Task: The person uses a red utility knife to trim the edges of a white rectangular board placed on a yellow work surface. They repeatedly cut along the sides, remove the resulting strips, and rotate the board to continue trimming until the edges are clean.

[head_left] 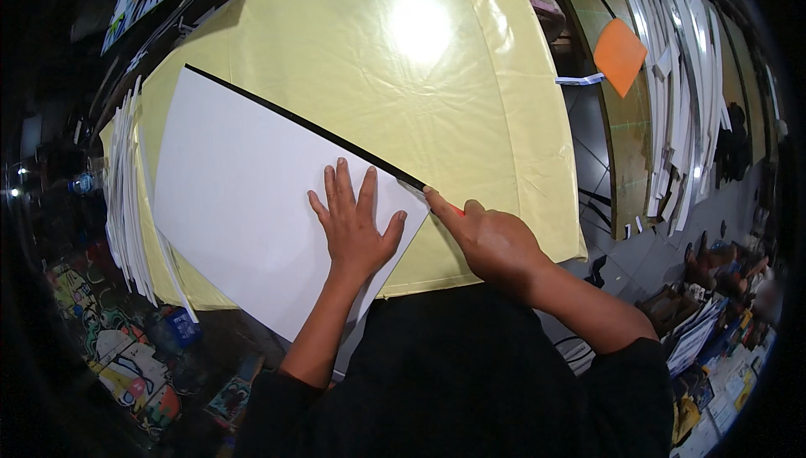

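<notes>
Near the table's (520,147) front edge, right hand (501,244) clenched red tool (457,210), apparently trimming; splayed left hand (356,227) needed to pin white sheet (243,181).

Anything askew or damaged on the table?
Yes, mildly: the white sheet lies slanted, its near corner jutting past the yellow table cover. A loose white strip at left overhangs too. No obvious damage or spill.
</notes>
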{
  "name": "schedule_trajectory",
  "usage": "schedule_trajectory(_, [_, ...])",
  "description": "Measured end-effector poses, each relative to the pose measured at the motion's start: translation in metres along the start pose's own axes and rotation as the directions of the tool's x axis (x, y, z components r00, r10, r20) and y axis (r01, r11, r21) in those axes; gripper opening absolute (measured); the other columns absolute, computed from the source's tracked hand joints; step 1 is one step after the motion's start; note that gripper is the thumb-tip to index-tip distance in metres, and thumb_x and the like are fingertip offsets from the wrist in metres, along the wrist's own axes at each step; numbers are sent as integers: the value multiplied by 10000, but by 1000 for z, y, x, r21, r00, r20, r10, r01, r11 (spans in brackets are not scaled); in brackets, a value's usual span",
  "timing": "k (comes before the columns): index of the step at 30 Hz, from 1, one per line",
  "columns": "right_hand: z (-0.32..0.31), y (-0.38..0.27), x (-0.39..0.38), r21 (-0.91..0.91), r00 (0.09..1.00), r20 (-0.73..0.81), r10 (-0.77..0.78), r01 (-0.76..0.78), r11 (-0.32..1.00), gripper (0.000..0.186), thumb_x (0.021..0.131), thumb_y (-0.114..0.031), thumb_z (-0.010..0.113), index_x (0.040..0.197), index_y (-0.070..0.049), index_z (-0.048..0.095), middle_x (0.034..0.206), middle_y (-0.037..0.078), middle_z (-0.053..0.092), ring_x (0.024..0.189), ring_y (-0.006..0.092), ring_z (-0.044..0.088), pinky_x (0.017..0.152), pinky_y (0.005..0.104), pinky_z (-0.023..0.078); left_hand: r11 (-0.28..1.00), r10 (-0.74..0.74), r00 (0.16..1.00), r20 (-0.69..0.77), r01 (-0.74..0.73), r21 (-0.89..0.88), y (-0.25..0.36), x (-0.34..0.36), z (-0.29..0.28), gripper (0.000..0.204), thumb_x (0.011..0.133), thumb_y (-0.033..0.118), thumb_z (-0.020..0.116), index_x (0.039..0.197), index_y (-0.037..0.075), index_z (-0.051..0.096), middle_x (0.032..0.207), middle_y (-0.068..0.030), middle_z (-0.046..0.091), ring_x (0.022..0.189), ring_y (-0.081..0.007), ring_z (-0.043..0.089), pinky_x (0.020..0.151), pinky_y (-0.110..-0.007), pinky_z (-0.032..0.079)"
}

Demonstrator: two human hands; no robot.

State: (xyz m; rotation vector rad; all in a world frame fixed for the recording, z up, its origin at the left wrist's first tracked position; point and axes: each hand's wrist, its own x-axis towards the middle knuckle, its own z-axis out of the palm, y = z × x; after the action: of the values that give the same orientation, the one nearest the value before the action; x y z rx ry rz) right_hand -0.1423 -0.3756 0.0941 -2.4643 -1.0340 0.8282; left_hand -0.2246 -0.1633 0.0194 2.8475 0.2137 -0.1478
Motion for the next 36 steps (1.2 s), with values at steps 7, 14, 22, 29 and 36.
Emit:
schedule_trajectory(7, [12, 1, -13, -227, 974, -211, -80, 30, 973, 620, 843, -83, 581, 1451, -106, 460, 689, 74, 534, 466, 158, 562, 379, 310, 429, 1000, 10, 1000, 5, -10, 28, -1, 1, 2, 818, 833, 423, 680, 1497, 95, 330, 1592, -263, 151, 1481, -459, 109, 1124, -687, 28])
schedule_trajectory(14, [23, 11, -51, -233, 995, -2, 97, -95, 968, 691, 856, -123, 596, 1505, -217, 379, 762, 90, 572, 522, 171, 616, 413, 329, 472, 998, 45, 998, -31, -44, 36, -6, 0, 9, 836, 837, 438, 674, 1510, 100, 314, 1591, -269, 147, 1477, -468, 106, 1108, -702, 28])
schedule_trajectory(22, [-8, 14, -53, 17, 995, 26, 93, -93, 996, 696, 881, -48, 538, 1527, -173, 312, 800, 154, 598, 578, 291, 646, 492, 408, 511, 998, 45, 998, -47, -43, 34, -6, -1, 7, 846, 830, 435, 675, 1511, 110, 293, 1585, -259, 176, 1479, -453, 122, 1116, -693, 37])
schedule_trajectory(29, [-16, 6, -7, 32, 997, 64, 40, -43, 999, 760, 838, 45, 557, 1535, -92, 288, 847, 211, 609, 660, 341, 649, 577, 428, 524, 1000, 22, 999, -49, -23, -6, -3, -1, 5, 816, 841, 440, 661, 1448, 22, 310, 1573, -271, 191, 1478, -446, 128, 1130, -678, 13])
schedule_trajectory(36, [-6, 4, 2, -12, 999, 14, -43, 43, 999, 650, 880, -30, 547, 1492, -21, 330, 825, 209, 627, 618, 324, 659, 507, 419, 513, 1000, 28, 998, -60, -29, -10, -2, -1, 4, 826, 851, 441, 652, 1435, -8, 278, 1565, -287, 192, 1475, -454, 127, 1134, -671, 10])
